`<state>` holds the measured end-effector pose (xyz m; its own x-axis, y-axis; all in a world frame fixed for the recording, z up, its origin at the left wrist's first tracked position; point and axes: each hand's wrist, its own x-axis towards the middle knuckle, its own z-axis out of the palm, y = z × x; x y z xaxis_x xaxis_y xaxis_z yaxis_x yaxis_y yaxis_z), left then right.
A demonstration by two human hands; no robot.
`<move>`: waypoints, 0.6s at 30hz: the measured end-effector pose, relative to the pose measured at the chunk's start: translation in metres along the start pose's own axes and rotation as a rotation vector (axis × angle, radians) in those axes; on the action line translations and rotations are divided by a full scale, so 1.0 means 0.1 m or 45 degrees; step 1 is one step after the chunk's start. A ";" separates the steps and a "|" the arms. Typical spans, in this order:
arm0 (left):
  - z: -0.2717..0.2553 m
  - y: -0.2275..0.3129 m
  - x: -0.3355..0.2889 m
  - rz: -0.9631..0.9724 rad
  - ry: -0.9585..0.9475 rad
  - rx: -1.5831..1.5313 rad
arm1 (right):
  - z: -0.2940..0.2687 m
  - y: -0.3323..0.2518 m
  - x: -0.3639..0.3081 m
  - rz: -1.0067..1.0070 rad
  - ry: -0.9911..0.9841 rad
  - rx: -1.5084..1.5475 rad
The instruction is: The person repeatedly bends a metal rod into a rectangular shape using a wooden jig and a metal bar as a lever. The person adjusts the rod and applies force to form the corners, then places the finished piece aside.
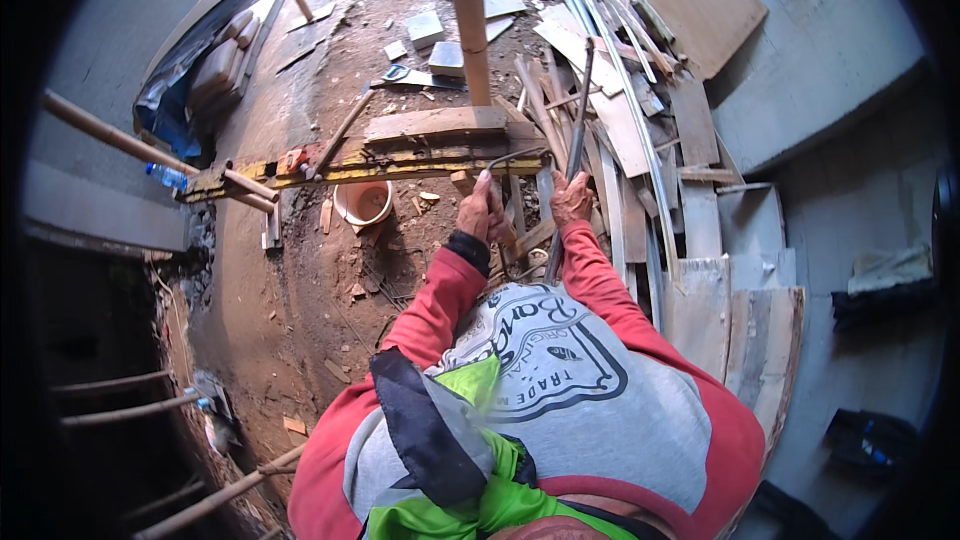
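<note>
My right hand (571, 198) is wrapped round a long dark metal bar (579, 118), which slants up and away past the end of the bench. To its left, my left hand (480, 210) is closed on a thin bent metal rod (515, 155). The rod curves over the bench's right end toward the bar; whether they touch, I cannot tell. Just ahead of both hands runs a narrow wooden bench beam (405, 160) with worn yellow edges. A wooden plank piece (435, 124) lies along it, and a hammer (340, 137) rests near its left part.
A pale bucket (363, 203) stands below the bench. Behind it lie a handsaw (420, 77) and grey blocks (447, 59), beside an upright pole (468, 25). Scrap boards (620, 130) and long metal channels (640, 120) crowd the right. Bamboo poles (120, 130) jut in at left.
</note>
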<state>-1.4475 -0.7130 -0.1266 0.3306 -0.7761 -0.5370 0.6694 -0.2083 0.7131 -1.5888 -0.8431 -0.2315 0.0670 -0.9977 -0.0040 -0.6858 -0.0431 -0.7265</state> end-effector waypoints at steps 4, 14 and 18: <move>-0.04 -0.25 -0.16 0.014 0.010 0.002 | 0.00 0.10 -0.13 0.152 -0.111 -0.105; -0.08 -0.37 -0.23 0.073 0.080 -0.007 | 0.08 0.18 -0.12 0.181 -0.152 -0.057; -0.17 -0.35 -0.06 0.100 0.107 0.056 | 0.04 0.26 -0.08 0.140 -0.129 0.016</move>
<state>-1.4620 -0.6908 -0.1555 0.4367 -0.7390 -0.5130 0.6097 -0.1762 0.7728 -1.6045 -0.8359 -0.2529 0.0652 -0.9861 -0.1532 -0.6841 0.0676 -0.7262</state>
